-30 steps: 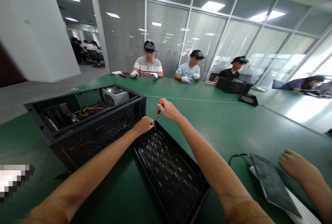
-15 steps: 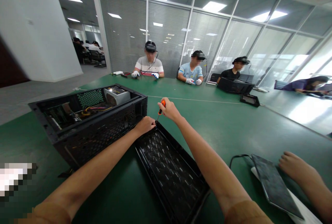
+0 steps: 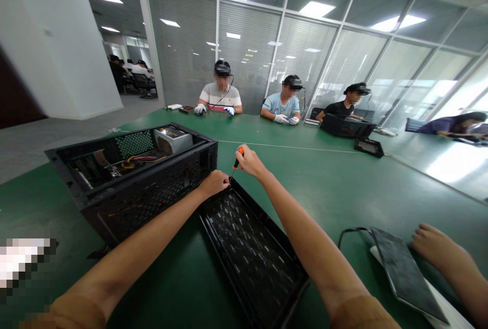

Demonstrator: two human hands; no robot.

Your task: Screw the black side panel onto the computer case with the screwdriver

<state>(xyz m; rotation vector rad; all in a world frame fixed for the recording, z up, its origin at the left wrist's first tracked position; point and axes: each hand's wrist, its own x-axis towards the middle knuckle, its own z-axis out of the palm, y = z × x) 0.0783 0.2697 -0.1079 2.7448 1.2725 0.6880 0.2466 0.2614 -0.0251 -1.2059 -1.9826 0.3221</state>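
Note:
My right hand (image 3: 251, 160) grips the orange and black handle of a screwdriver (image 3: 237, 160), whose thin shaft points down to the far corner of a black computer front panel (image 3: 251, 252). My left hand (image 3: 215, 183) is closed at that same corner, beside the screwdriver's tip; what its fingers pinch there is hidden. The panel lies with its hollow inner side up, long and slanting toward me. Left of it lies an opened black computer case (image 3: 141, 186) on its side, with a silver power supply (image 3: 173, 138) and coloured cables inside.
A dark tablet-like device (image 3: 407, 273) with a cable lies at the right, near another person's hand (image 3: 438, 242). Across the green table (image 3: 324, 186) sit several people, one behind another black case (image 3: 346, 126). A blurred-out pale object (image 3: 23, 260) is at the left edge.
The view has shifted very slightly. My hands, the screwdriver and the panel keep nearly the same positions.

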